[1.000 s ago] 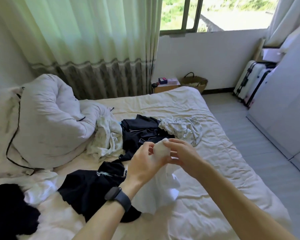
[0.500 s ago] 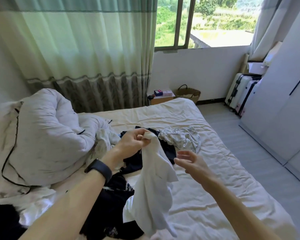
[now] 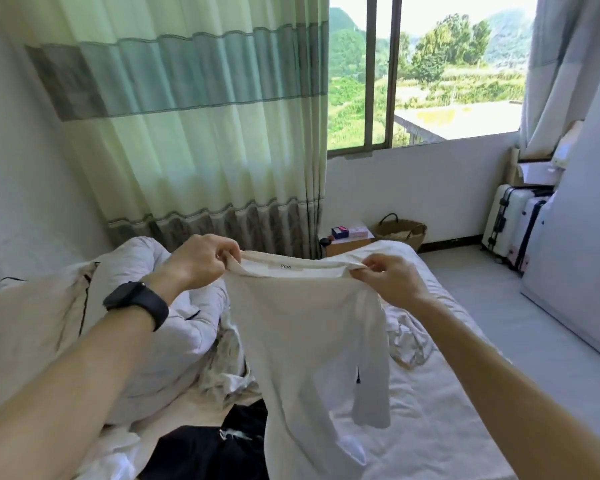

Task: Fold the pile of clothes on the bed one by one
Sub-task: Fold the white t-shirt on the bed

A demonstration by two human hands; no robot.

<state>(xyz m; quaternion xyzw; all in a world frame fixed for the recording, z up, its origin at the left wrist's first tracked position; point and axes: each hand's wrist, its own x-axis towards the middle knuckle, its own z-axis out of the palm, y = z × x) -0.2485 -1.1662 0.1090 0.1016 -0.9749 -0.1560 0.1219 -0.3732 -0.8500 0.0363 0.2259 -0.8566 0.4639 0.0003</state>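
- Nearest me, a black garment (image 3: 205, 452) lies crumpled on the bed (image 3: 465, 427), just left of the hanging lower edge of the white top (image 3: 309, 341).
- The white top hangs in the air above the bed, neckline up and label facing me, with its body and one sleeve drooping slack. I judge it light, soft and limp. It won't keep any shape by itself, so it wants laying flat before the first fold.
- The best hold, I reckon, is the one I have now, at the two shoulders either side of the neckline, so the cloth falls straight.
- My left hand (image 3: 201, 261) pinches the top's left shoulder, fingers curled tight on the fabric.
- My right hand (image 3: 388, 282) pinches the top's right shoulder the same way.
- Beyond the white top, a pale patterned garment (image 3: 222, 368) shows at its left and a crumpled grey one (image 3: 409, 341) at its right. Both are unfolded.
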